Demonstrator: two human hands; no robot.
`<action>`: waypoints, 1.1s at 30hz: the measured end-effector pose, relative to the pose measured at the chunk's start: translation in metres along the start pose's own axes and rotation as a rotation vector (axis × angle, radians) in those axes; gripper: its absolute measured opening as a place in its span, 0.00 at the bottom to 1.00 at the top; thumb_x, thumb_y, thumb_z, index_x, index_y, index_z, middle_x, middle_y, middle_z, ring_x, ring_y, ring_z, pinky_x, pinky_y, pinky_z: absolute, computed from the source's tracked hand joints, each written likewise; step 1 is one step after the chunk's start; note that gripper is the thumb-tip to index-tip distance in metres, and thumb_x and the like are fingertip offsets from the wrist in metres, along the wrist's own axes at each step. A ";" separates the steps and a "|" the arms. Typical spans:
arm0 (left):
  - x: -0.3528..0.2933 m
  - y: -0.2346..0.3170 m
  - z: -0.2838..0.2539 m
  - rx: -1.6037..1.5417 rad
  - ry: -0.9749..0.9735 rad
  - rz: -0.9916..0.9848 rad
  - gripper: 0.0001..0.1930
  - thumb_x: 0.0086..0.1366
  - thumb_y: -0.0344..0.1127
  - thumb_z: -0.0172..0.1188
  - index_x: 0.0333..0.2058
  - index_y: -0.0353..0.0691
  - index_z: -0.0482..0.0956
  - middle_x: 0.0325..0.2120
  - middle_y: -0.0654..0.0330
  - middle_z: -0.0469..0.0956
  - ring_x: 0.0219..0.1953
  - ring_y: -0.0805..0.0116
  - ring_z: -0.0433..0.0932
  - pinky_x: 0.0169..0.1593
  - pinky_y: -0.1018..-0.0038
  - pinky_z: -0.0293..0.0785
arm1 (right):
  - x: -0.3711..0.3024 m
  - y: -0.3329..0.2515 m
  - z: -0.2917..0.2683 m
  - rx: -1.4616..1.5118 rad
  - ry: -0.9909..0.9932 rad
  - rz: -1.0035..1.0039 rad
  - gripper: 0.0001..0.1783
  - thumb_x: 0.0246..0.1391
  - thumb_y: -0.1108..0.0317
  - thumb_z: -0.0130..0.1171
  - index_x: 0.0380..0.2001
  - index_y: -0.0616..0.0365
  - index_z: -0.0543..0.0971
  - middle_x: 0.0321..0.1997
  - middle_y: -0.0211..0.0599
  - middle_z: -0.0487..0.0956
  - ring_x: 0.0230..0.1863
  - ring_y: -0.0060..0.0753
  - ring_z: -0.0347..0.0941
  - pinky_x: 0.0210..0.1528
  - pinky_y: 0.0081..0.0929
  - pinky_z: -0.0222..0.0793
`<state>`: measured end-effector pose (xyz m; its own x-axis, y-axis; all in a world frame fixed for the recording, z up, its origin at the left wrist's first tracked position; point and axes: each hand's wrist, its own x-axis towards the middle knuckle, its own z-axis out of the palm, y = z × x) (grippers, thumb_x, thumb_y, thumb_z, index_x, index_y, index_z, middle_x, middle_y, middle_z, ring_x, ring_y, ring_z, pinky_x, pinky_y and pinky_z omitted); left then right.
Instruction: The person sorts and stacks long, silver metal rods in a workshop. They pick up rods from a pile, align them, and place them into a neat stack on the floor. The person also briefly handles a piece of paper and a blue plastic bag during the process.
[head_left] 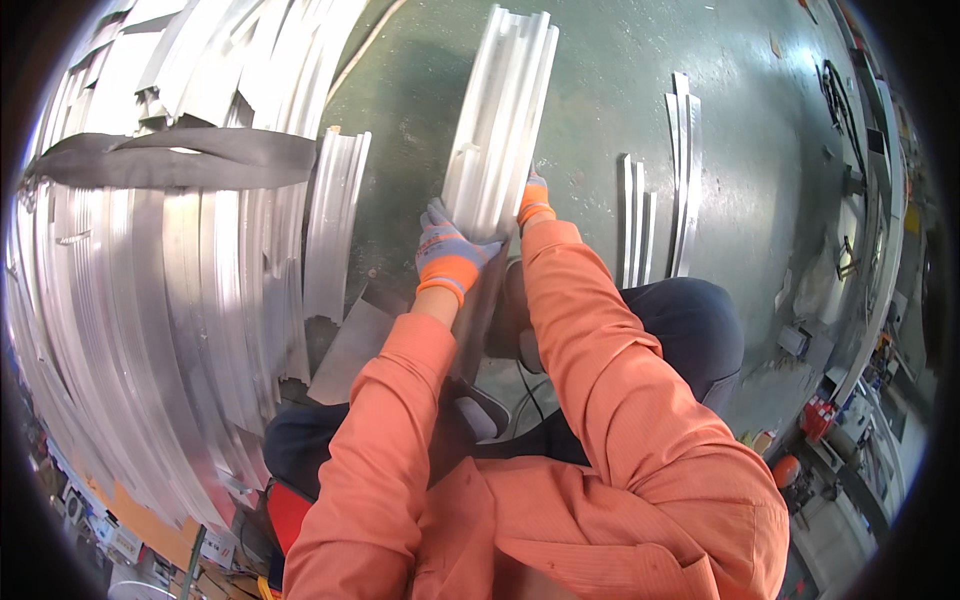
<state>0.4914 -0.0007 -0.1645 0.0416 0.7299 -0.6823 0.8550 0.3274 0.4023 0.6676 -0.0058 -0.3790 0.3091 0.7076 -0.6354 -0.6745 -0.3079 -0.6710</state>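
Note:
A long silver metal profile [500,125] with lengthwise ridges points away from me between my hands. My left hand [450,250], in a grey and orange glove, grips its near end, with fingers along the left edge and the thumb across toward the right. On the profile's right edge is my right hand [536,200], gloved the same way and closed on it; most of its fingers are hidden behind the metal. A shorter ridged profile [337,215] lies to the left of my left hand.
A large stack of long metal profiles [130,290] fills the left side, with a dark strap [190,158] across it. Several narrow strips [684,180] lie on the green floor [600,90] to the right. Tools and parts line a shelf [860,440] at far right.

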 end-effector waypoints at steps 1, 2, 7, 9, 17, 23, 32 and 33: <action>0.002 -0.004 0.003 -0.005 0.005 -0.018 0.65 0.37 0.61 0.76 0.66 0.33 0.48 0.63 0.45 0.59 0.62 0.50 0.68 0.61 0.62 0.70 | 0.002 0.002 0.004 -0.108 0.092 0.008 0.27 0.66 0.47 0.43 0.58 0.52 0.74 0.54 0.41 0.79 0.52 0.36 0.76 0.50 0.31 0.72; -0.002 0.017 0.008 -0.036 -0.061 -0.029 0.64 0.37 0.59 0.76 0.65 0.33 0.50 0.61 0.45 0.62 0.63 0.51 0.66 0.62 0.63 0.68 | 0.013 0.006 -0.045 -0.691 0.115 -0.216 0.27 0.66 0.47 0.44 0.57 0.53 0.75 0.52 0.41 0.80 0.50 0.36 0.76 0.49 0.30 0.72; 0.002 0.005 0.024 -0.107 0.026 -0.015 0.62 0.37 0.57 0.77 0.65 0.33 0.52 0.61 0.46 0.62 0.63 0.50 0.65 0.63 0.63 0.68 | -0.005 -0.013 -0.023 -0.868 0.443 -0.148 0.27 0.63 0.46 0.48 0.53 0.54 0.78 0.40 0.41 0.82 0.37 0.36 0.76 0.40 0.31 0.72; -0.002 0.002 0.027 -0.108 0.059 -0.017 0.61 0.37 0.55 0.78 0.64 0.34 0.52 0.60 0.46 0.63 0.62 0.50 0.66 0.62 0.63 0.68 | -0.050 -0.044 0.004 -0.603 0.346 -0.204 0.28 0.62 0.44 0.50 0.52 0.54 0.79 0.36 0.40 0.82 0.33 0.37 0.76 0.37 0.32 0.71; -0.032 0.027 0.057 -0.082 -0.008 0.117 0.54 0.45 0.47 0.76 0.65 0.40 0.51 0.57 0.44 0.65 0.59 0.46 0.68 0.59 0.59 0.70 | -0.125 -0.063 0.010 -0.319 0.214 -0.046 0.35 0.61 0.39 0.50 0.53 0.63 0.77 0.47 0.39 0.82 0.50 0.33 0.75 0.49 0.28 0.72; -0.037 0.035 0.051 -0.082 -0.245 0.087 0.53 0.53 0.42 0.69 0.69 0.40 0.42 0.62 0.39 0.60 0.64 0.42 0.63 0.64 0.58 0.66 | -0.123 -0.055 -0.002 -0.427 0.313 -0.120 0.27 0.65 0.57 0.53 0.61 0.63 0.68 0.39 0.39 0.82 0.42 0.25 0.75 0.41 0.21 0.72; -0.016 0.016 0.063 -0.179 -0.244 0.087 0.55 0.50 0.41 0.66 0.70 0.36 0.40 0.68 0.40 0.50 0.71 0.47 0.49 0.71 0.65 0.51 | -0.129 -0.056 0.019 -0.629 0.380 -0.404 0.27 0.64 0.64 0.54 0.64 0.58 0.66 0.52 0.42 0.78 0.46 0.32 0.75 0.45 0.29 0.74; -0.007 0.001 0.071 -0.287 -0.261 0.083 0.54 0.50 0.41 0.66 0.70 0.35 0.41 0.68 0.40 0.52 0.71 0.47 0.51 0.70 0.66 0.53 | -0.134 -0.056 0.034 -0.520 0.398 -0.361 0.27 0.64 0.64 0.54 0.64 0.58 0.66 0.52 0.42 0.78 0.46 0.33 0.75 0.45 0.29 0.74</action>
<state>0.5288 -0.0481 -0.2029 0.2662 0.5958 -0.7577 0.6654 0.4552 0.5917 0.6416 -0.0613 -0.2433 0.7373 0.5683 -0.3653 -0.1118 -0.4306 -0.8956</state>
